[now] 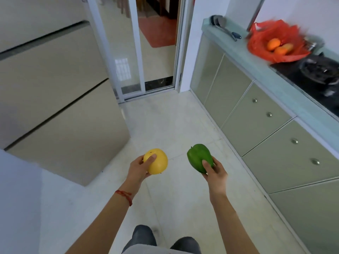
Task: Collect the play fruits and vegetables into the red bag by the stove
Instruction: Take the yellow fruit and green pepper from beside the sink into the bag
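Yellow play fruit (156, 161) clasped in the left hand (138, 166), green pepper (200, 158) clasped in the right hand (214, 171), red bag (256, 46) on the tabletop (238, 50) beside the stove (315, 74) held orange fruits (273, 44).

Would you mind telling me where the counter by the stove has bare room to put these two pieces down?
The counter is bare between the ladle and the red bag, a narrow patch. The front edge strip alongside the stove is also free. Around the bag it is crowded: the bag overlaps the stove's corner and already holds orange pieces.
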Motion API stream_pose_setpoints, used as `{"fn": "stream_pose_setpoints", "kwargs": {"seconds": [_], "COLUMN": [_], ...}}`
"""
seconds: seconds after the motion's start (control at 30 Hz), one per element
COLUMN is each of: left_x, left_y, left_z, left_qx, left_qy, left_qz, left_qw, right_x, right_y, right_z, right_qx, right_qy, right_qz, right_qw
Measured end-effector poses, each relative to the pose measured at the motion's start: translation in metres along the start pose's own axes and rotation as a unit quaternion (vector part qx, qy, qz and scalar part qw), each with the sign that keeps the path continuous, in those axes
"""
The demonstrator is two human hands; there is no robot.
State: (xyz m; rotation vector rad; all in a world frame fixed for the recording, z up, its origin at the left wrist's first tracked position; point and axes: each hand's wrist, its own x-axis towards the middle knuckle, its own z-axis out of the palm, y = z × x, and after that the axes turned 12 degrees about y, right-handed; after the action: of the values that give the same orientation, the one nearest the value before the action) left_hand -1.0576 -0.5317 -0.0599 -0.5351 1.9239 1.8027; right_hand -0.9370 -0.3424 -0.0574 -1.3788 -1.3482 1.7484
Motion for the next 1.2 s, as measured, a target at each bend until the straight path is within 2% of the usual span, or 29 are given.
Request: {"fn": "stream_pose_setpoints", "kwargs": {"seconds": [0.3, 0.73, 0.97, 1.2], "left_x": [0.06, 0.146, 0.195, 0.264], "left_y": [0.051, 0.14, 0.183, 0.228], "left_z": [0.095, 0.315, 0.398, 0.491], "left_qx": [0.022, 0.026, 0.047, 0.058], "left_qy": [-0.051, -0.116, -0.132, -0.171], "left_qz": [-0.013, 0.017, 0.027, 0.022], "left_qw": [0.998, 0.993, 0.99, 0.983], "right_x": [0.086, 0.291, 0.381, 0.473], "right_y": [-0.039, -0.143, -0.186, -0.221], "right_z": [0.014, 0.029, 0.049, 0.077], "right_qx": [0.027, 0.078, 0.082, 0.082], "right_qy": [0.066, 0.105, 0.118, 0.166], "right_qz": [0.002, -0.022, -0.015, -0.023], "right_qw": [0.997, 0.991, 0.989, 0.982]}}
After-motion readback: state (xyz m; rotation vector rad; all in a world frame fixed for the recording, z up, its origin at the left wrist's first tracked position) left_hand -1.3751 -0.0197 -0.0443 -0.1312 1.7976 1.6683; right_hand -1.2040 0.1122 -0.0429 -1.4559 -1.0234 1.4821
